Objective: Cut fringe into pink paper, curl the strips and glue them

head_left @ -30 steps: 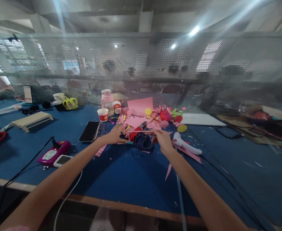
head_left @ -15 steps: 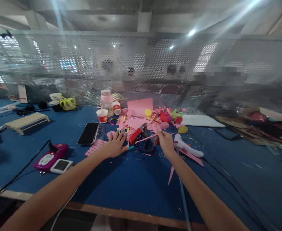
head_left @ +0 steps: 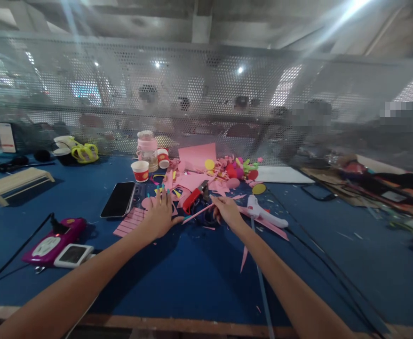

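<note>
My left hand (head_left: pixel 160 215) lies flat on the blue table (head_left: pixel 178 278) with its fingers spread, holding nothing, at the near edge of a heap of pink paper scraps (head_left: pixel 195 181). My right hand (head_left: pixel 227 212) pinches one end of a thin pink paper strip (head_left: pixel 198 214) that slants down to the left towards my left hand. A red utility knife (head_left: pixel 194 197) and black scissors (head_left: pixel 210 216) lie between the two hands. A white glue gun (head_left: pixel 265 214) lies just right of my right hand.
A black phone (head_left: pixel 119 199) lies left of my left hand, with a lined pink sheet (head_left: pixel 131 222) beside it. Paper cups (head_left: pixel 140 170) and a pink bottle (head_left: pixel 147 148) stand behind. A magenta device (head_left: pixel 53 241) with a cable sits near left. A perforated metal screen (head_left: pixel 206 103) closes the back.
My left hand let go of the strip and moved left, flattening on the table. My right hand kept the strip, which tilted down to the left. The view shifted slightly right.
</note>
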A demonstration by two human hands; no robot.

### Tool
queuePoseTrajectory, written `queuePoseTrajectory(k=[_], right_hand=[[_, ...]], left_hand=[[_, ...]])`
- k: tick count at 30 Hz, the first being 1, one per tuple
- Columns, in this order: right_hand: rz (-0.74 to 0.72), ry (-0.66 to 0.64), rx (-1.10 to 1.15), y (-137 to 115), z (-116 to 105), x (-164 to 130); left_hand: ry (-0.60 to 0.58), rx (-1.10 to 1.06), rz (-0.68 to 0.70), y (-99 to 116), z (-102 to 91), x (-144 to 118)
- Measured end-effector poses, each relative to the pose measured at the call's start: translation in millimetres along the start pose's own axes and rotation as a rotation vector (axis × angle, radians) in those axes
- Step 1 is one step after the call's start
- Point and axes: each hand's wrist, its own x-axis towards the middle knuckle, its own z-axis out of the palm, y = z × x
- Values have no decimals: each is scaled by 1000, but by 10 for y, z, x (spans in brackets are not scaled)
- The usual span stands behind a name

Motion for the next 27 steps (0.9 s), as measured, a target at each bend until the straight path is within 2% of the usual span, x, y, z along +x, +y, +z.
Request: queuePoseTrajectory(k=[4,6,8,11,14,18,22,24,27], right_hand=[[-23,-27,51,-34,75,-60],[-34,-66,79,-72,119,-109],[-42,-112,100,-117,167,-160],[-55,-160,97,-166,213,-211],[-68,-155,34,-157,185,-202],[-151,-51,-123,-85,96,-170],[-343,23,-665,-85,120,-231],[-314,35,-878,-131,162,-275],[-178,2,-988,-213,200,-310]], left_hand=[[166,-216,260,63,-153,-22],[207,-274,300,119,-198,-58],[197,-297,299,179,-200,-93],[112,-237,294,245,-144,-118],[64,-186,204,246,-71,-103],[83,-238,-40,149,4,-34],[96,-377,-188,53,43,39],[84,-446,-202,48,46,49],[69,-453,-160,88,39,29]])
